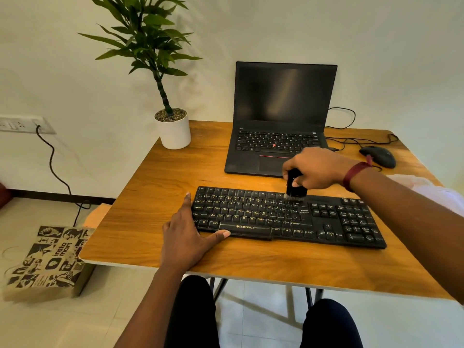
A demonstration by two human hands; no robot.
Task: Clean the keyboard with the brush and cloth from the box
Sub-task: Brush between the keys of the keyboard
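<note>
A black keyboard lies across the wooden table. My right hand grips a small black brush, bristles down on the keyboard's top rows near the middle. My left hand rests at the keyboard's left end, fingers spread, with the thumb on the front edge by the space bar. At the far right, a white cloth lies partly hidden behind my right forearm. No box shows clearly on the table.
Behind the keyboard stands an open black laptop. A black mouse and its cables lie at the back right, a potted plant at the back left. A printed paper bag sits on the floor to the left.
</note>
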